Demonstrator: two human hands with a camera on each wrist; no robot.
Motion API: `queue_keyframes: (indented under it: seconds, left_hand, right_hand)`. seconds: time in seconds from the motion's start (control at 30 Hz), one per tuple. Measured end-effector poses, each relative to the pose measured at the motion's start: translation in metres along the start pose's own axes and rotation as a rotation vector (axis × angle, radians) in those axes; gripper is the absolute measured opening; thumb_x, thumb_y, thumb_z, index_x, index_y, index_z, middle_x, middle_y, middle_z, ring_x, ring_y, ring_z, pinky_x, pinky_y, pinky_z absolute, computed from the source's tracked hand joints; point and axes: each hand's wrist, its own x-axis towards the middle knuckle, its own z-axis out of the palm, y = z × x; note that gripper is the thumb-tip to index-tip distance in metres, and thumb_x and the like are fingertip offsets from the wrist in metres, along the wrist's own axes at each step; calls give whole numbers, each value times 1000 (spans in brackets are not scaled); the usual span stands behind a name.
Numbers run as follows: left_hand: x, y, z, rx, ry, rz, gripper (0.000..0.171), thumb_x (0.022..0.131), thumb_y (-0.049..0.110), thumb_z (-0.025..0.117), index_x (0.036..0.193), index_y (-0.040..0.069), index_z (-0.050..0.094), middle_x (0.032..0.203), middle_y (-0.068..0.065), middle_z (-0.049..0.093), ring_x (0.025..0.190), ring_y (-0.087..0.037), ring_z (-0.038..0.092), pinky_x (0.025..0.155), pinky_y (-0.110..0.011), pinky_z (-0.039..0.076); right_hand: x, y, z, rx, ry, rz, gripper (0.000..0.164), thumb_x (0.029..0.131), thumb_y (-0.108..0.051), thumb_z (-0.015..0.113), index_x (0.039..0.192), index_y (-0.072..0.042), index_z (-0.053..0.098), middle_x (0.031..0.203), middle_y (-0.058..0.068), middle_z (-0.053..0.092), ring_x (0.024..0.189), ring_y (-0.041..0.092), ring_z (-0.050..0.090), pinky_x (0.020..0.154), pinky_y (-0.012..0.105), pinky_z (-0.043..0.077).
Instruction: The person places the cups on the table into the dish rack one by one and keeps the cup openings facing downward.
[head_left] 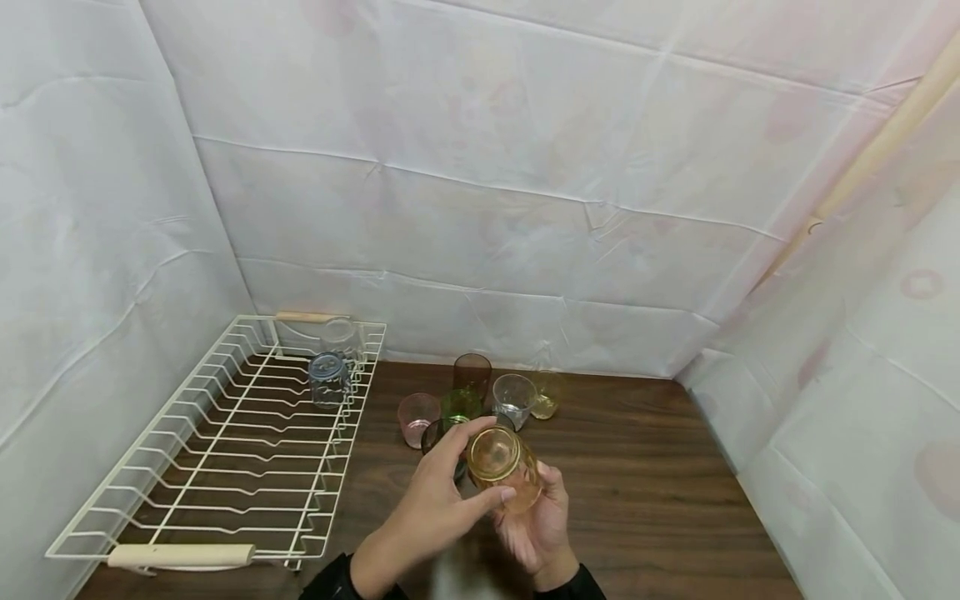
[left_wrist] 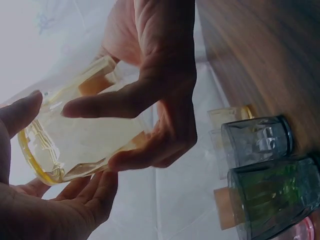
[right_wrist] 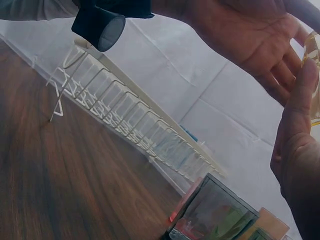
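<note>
A yellow-amber drinking glass [head_left: 528, 483] is held between both hands, tilted, with its thick round end facing up toward the head view. My left hand [head_left: 431, 500] grips that end, thumb on one side and fingers on the other. Around the glass's lower side my right hand [head_left: 536, 533] is wrapped; in the left wrist view its fingers [left_wrist: 105, 106] lie along the clear wall. Just beyond the hands stand a pink glass [head_left: 417, 417], a green glass [head_left: 460, 403] and a dark grey glass [right_wrist: 212, 207], the last partly hidden by the left hand in the head view.
A white wire dish rack [head_left: 247, 454] with wooden handles stands at the left, holding a blue glass [head_left: 327, 379] and a clear glass [head_left: 341, 335] at its far end. Behind the nearer glasses are a brown glass [head_left: 472, 372], another clear glass [head_left: 514, 396] and a yellow glass [head_left: 545, 404].
</note>
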Motion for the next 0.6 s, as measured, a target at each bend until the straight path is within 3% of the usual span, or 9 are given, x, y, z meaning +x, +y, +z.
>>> queue_keyframes:
  seconds: [0.33,0.6]
  left_hand:
    - [-3,2,0,-8,37,-20,79,83,30,93,151,40,54,138,13,66,125,-12,67,107,-35,54]
    - [-6,1,-1,-16,49,-9,80,82,28,94,150,41,54,137,13,66,126,-11,67,106,-33,55]
  right_hand:
    - [2,6,2,6,5,12,46,108,-32,42,144,-6,53,140,9,64,126,22,67,102,27,61]
    - [3,8,1,24,-15,33,48,110,-32,35,147,-6,51,143,11,63,132,27,65,104,26,60]
